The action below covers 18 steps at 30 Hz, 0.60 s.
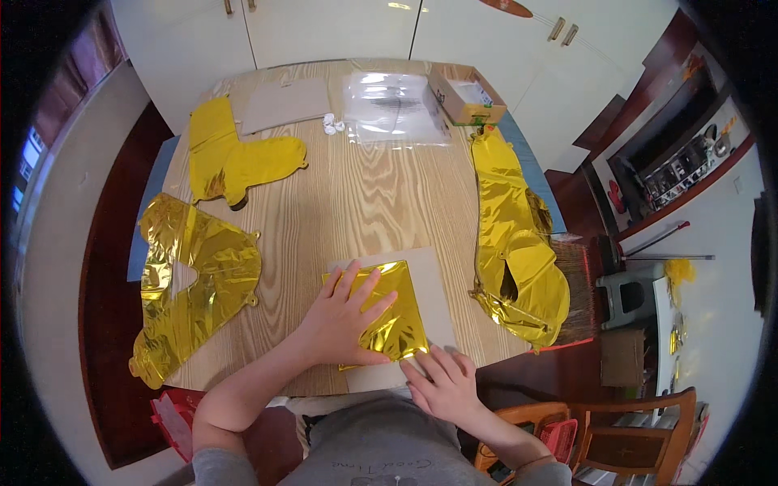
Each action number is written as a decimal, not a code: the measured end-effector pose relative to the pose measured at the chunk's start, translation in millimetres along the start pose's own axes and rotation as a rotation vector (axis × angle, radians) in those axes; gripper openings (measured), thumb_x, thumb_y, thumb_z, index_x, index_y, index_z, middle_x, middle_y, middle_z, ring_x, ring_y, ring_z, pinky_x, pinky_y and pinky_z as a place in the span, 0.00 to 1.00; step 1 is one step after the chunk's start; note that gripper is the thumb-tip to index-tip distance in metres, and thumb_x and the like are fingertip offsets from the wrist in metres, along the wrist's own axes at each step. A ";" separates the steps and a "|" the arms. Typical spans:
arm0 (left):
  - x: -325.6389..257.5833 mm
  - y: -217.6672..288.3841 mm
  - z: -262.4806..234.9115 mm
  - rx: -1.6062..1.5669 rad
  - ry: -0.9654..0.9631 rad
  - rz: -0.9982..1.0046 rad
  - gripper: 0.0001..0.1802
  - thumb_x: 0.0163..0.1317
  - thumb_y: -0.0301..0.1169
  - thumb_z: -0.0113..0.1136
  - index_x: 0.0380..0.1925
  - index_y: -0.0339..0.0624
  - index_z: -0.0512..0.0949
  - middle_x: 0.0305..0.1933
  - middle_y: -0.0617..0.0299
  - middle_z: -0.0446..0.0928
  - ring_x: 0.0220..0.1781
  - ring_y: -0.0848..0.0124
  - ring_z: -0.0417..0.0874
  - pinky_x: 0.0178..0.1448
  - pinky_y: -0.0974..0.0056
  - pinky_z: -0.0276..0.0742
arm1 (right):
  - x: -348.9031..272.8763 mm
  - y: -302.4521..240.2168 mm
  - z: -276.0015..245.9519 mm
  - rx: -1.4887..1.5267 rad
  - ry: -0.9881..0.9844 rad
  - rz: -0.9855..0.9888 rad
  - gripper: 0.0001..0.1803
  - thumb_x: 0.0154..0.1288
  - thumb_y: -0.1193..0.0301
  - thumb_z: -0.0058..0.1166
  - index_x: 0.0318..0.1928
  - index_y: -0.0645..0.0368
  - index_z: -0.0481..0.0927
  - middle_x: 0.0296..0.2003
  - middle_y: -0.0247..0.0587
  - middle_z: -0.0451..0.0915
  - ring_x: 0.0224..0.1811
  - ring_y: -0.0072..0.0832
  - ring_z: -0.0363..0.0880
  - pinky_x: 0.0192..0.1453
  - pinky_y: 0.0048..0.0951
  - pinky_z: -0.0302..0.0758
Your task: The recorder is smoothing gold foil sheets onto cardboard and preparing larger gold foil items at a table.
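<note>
A gold foil balloon folded into a flat rectangle [396, 324] lies on a grey-beige cardboard sheet [433, 283] at the table's near edge. My left hand [344, 316] is spread flat over its left part, pressing on the foil. At the foil's lower right corner rests my right hand [444, 382], its fingers stretched out and apart over the cardboard. Flat, uninflated gold foil balloons lie around: an angular one [235, 158] at the far left, a crumpled one [198, 279] at the near left, and a long one [519, 243] along the right edge.
Toward the back are another cardboard sheet [288, 105], small white pieces [332, 125], clear plastic sleeves [395, 109] and an open cardboard box [468, 93]. A wooden chair [632, 437] stands at the near right, a grey stool [626, 296] beyond it.
</note>
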<state>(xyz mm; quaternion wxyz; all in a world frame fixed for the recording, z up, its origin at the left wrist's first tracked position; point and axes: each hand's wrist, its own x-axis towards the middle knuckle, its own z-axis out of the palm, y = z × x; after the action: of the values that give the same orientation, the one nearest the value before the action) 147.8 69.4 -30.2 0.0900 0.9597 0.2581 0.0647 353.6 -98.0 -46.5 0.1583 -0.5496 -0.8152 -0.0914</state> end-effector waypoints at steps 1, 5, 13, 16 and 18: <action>-0.2 -0.1 -0.1 -0.001 0.001 0.001 0.54 0.47 0.73 0.58 0.69 0.53 0.64 0.74 0.39 0.55 0.75 0.35 0.49 0.75 0.33 0.44 | 0.1 -0.2 -0.2 -0.005 -0.001 0.001 0.23 0.59 0.56 0.58 0.56 0.42 0.79 0.55 0.30 0.76 0.62 0.30 0.70 0.65 0.43 0.62; -0.6 -0.5 0.2 0.001 0.013 0.010 0.54 0.47 0.72 0.58 0.69 0.53 0.65 0.74 0.39 0.55 0.75 0.35 0.49 0.74 0.33 0.44 | 1.5 -0.7 0.5 -0.016 -0.004 0.006 0.24 0.59 0.55 0.58 0.56 0.42 0.80 0.55 0.31 0.76 0.63 0.30 0.70 0.64 0.43 0.63; -0.9 -0.9 0.7 0.008 0.022 0.011 0.53 0.48 0.72 0.58 0.69 0.52 0.66 0.73 0.40 0.56 0.75 0.35 0.49 0.75 0.33 0.43 | 5.5 -5.7 2.3 -0.024 -0.014 0.038 0.23 0.60 0.53 0.58 0.54 0.44 0.81 0.56 0.31 0.76 0.63 0.30 0.70 0.61 0.41 0.64; -0.8 -0.2 -0.7 0.014 0.022 0.006 0.52 0.48 0.72 0.57 0.69 0.53 0.66 0.73 0.42 0.58 0.75 0.37 0.49 0.76 0.35 0.43 | 7.7 -9.9 2.2 -0.058 0.011 0.041 0.24 0.60 0.52 0.57 0.55 0.46 0.80 0.56 0.30 0.76 0.59 0.28 0.71 0.57 0.39 0.64; -0.5 0.0 -1.2 0.010 0.011 0.005 0.52 0.48 0.72 0.57 0.69 0.53 0.66 0.73 0.42 0.58 0.75 0.36 0.49 0.76 0.35 0.43 | 0.7 -12.8 6.3 -0.082 0.021 0.022 0.25 0.60 0.52 0.57 0.56 0.48 0.80 0.56 0.30 0.76 0.56 0.27 0.71 0.55 0.37 0.64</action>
<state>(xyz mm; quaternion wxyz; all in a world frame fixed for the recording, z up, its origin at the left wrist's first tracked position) 147.2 69.4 -29.1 0.0837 0.9604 0.2565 0.0691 340.5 -100.2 -51.8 0.1453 -0.5635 -0.8030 -0.1289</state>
